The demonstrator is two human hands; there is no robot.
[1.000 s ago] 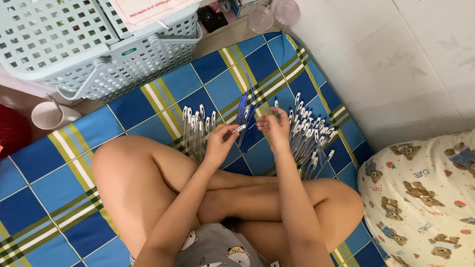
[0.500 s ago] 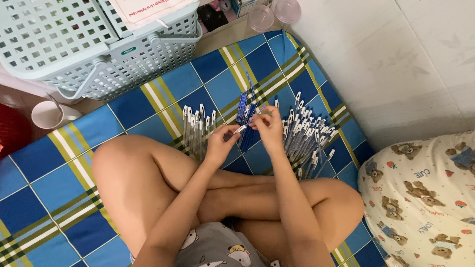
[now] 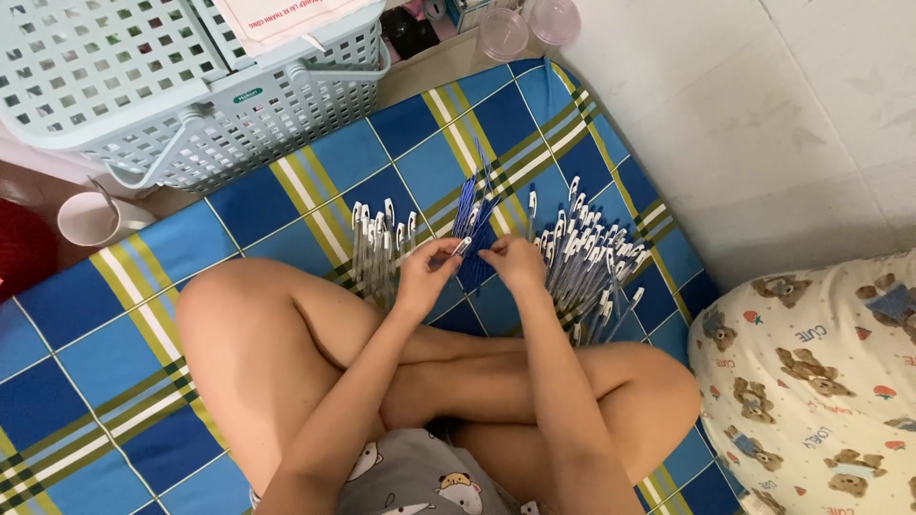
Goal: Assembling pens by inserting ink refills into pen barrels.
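Left of the fingers lies a row of clear plastic pens (image 3: 380,250), and the left hand (image 3: 426,275) and right hand (image 3: 515,263) pinch one slim clear pen (image 3: 462,247) between them, probably light, stiff, slippery, best gripped mid-barrel.

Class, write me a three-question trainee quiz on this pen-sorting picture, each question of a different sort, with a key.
1. True or false: the left hand and right hand meet over the blue refills.
2. Which pen pile is bigger: A) the left pile, B) the right pile?
3. Fill in: behind the mat stands a pale, perforated plastic ____.

Key: 1 true; 2 B; 3 basket.
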